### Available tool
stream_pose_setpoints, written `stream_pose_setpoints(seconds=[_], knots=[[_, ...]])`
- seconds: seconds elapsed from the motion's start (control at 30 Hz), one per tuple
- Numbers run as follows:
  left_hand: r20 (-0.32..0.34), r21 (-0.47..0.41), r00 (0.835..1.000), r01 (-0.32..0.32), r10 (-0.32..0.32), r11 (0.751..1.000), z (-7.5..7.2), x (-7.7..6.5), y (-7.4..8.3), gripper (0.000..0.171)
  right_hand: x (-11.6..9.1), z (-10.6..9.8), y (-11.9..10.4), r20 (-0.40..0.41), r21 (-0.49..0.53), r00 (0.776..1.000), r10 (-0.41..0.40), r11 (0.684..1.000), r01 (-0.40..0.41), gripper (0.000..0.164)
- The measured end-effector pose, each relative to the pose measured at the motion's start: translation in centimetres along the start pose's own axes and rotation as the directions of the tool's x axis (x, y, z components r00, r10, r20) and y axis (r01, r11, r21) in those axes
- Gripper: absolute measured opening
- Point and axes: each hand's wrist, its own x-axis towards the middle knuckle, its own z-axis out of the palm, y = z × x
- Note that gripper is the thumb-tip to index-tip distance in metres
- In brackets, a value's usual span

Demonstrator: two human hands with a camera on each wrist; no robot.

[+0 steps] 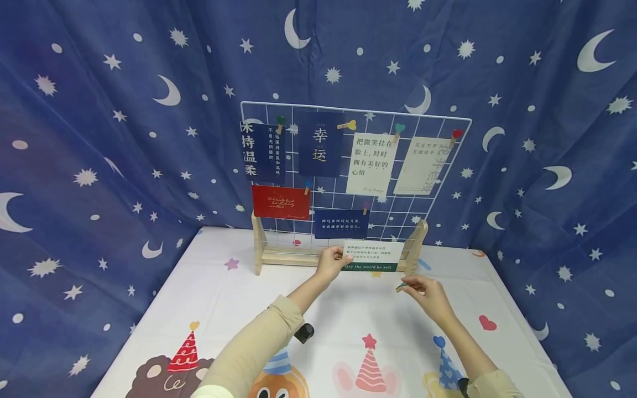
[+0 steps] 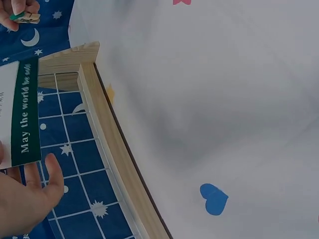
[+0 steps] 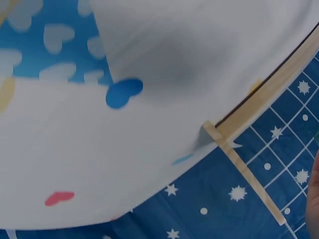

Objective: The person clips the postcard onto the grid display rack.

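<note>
My left hand (image 1: pixel 330 266) pinches the left edge of a white card (image 1: pixel 374 252) with a dark green band along its bottom. The card is in front of the lower part of a white wire grid rack on a wooden base (image 1: pixel 288 258). To the card's lower right, my right hand (image 1: pixel 429 298) pinches a small wooden clothespin (image 1: pixel 401 287) with a green top, apart from the card. The left wrist view shows the card (image 2: pixel 25 114) and the clothespin (image 2: pixel 29 18) too. Only the edge of my right hand (image 3: pixel 313 199) shows in the right wrist view.
Clothespins hold several cards on the grid, among them a red card (image 1: pixel 281 203) and a small blue card (image 1: pixel 341 224) just above the white one. The rack stands on a table with a white printed cloth (image 1: pixel 199 293). A blue star-patterned curtain (image 1: pixel 149 138) hangs behind it.
</note>
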Motion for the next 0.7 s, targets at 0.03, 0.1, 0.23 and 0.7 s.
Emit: stream_pose_setpoints(seconds=[0.03,0.1,0.23,0.7], knots=[[-0.005,0.001,0.999,0.042,-0.042,0.999,0.5,1.2,-2.3,0.032,0.2,-0.2,0.0,-0.001,-0.008,1.0,-0.008,1.0,0.008,0.018],[-0.014,-0.013,0.997,0.076,-0.076,0.997,1.1,2.2,-4.6,0.03,0.5,-0.7,-0.1,0.001,-0.018,1.0,-0.018,1.0,0.018,0.019],[-0.019,-0.01,0.991,0.134,-0.134,0.991,0.0,-3.5,8.4,0.012,1.2,-1.6,-0.2,0.004,-0.04,1.0,-0.029,0.999,0.029,0.019],[-0.036,-0.03,0.982,0.185,-0.186,0.982,1.4,-3.1,10.5,0.021,3.1,-3.8,0.0,-0.008,-0.1,0.999,-0.039,0.994,0.038,0.018]])
